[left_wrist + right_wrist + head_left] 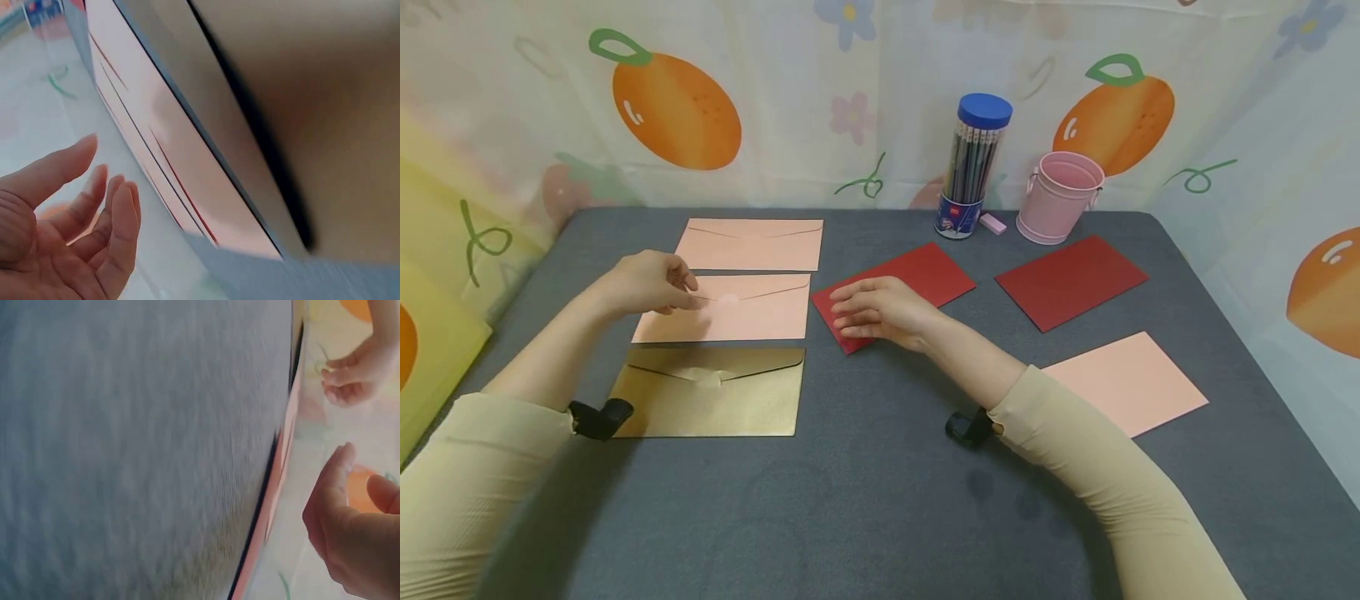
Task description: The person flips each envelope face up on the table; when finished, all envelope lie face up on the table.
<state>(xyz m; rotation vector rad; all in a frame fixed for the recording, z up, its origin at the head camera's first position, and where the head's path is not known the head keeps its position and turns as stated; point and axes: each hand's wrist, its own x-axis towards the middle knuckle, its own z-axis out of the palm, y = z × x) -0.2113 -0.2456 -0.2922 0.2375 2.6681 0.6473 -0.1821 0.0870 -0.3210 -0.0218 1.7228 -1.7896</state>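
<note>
Nearest on the grey table (880, 500) lies a gold envelope (711, 393), flap side up, with a pink card (1126, 382) well apart at the right. Just beyond the gold one, the left hand (647, 282) hovers over the left end of a pink envelope (737, 310), fingers loosely curved and holding nothing (the wrist view shows them relaxed and apart). The right hand (880, 312) is over the near corner of a red card (898, 290), fingers straight and spread, gripping nothing. Farther back lie a second pink envelope (751, 244) and another red card (1070, 280). At the far edge stand a pencil tube (973, 167), an eraser (992, 222) and a pink bucket (1060, 197).
</note>
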